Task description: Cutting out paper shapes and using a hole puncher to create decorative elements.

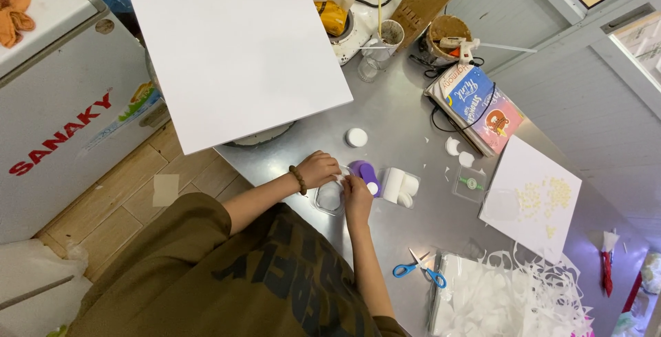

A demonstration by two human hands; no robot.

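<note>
An olive sleeve (206, 240) is leading to both hands: left hand (318, 169) and right hand (357, 192) are pinching a clear plastic box (330, 197) between them on the counter (406, 110); a purple punch (365, 172) is lying just beyond the right hand.

A grey metal tabletop (399, 113) carries a large white board (237, 51) at its far end. Near the middle lie a white round lid (356, 137), a purple punch (365, 172) and a clear box (329, 197). Blue scissors (418, 268) lie beside a heap of white paper scraps (502, 296). A white sheet (530, 196), books (475, 103) and a glue gun (463, 46) sit along the right side.
</note>
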